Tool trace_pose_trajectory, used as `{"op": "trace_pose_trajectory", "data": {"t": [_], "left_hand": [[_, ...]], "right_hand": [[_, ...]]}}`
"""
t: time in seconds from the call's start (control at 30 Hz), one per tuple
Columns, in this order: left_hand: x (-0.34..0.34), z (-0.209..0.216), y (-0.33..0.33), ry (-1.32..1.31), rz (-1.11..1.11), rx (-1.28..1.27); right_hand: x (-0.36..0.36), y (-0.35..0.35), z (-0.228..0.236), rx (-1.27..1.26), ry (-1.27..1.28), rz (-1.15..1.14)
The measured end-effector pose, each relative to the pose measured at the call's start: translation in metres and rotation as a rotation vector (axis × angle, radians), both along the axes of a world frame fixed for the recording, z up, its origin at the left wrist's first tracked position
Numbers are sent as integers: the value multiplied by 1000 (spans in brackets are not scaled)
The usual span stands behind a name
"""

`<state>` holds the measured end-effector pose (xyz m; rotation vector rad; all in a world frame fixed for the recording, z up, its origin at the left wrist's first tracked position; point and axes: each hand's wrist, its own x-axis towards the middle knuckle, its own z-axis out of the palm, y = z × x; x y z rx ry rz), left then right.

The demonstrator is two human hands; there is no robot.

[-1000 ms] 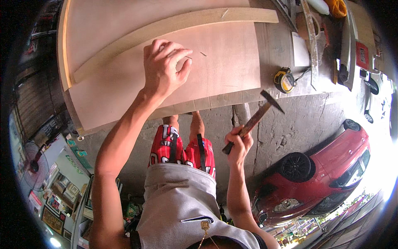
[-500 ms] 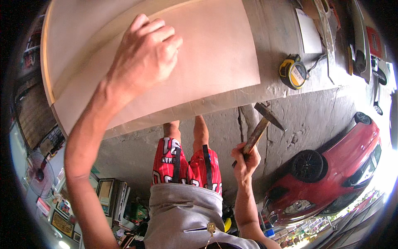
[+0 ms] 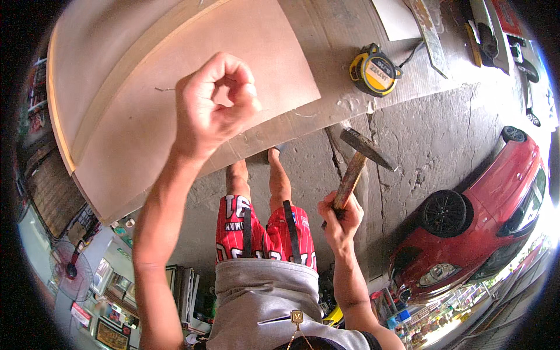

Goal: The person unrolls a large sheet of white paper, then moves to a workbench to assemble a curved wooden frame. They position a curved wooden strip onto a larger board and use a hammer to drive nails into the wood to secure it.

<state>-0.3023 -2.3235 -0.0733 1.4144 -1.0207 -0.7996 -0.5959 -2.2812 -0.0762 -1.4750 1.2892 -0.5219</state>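
My left hand hovers over a brown plywood sheet, its fingers curled into a loose fist with thumb against forefinger; I cannot see anything between them. A thin nail lies on the sheet just left of that hand. A pale wooden strip runs diagonally across the sheet. Lower right, my right hand grips the wooden handle of a hammer, whose steel head points up-right beside the bench edge, away from the sheet.
A yellow tape measure sits on the workbench right of the sheet, with tools and a white sheet behind it. Below is cracked concrete floor, a red car at right, and a fan at lower left.
My left hand lifted from lying flat on the plywood and curled into a loose fist. The view moved closer to the sheet. The hammer stays low in my right hand.
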Motion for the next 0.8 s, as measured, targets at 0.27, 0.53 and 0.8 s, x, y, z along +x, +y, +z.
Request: {"op": "trace_pose_trajectory", "data": {"t": [0.27,0.53,0.8], "left_hand": [[-37,-5,-11,-248,5,0],[-44,-9,-20,-708,-16,74],[-48,-8,-15,-839,-69,171]], "right_hand": [[-5,-4,2,-2,-19,-68],[-10,-15,1,-48,-15,11],[-10,-36,-1,-108,49,81]]}}
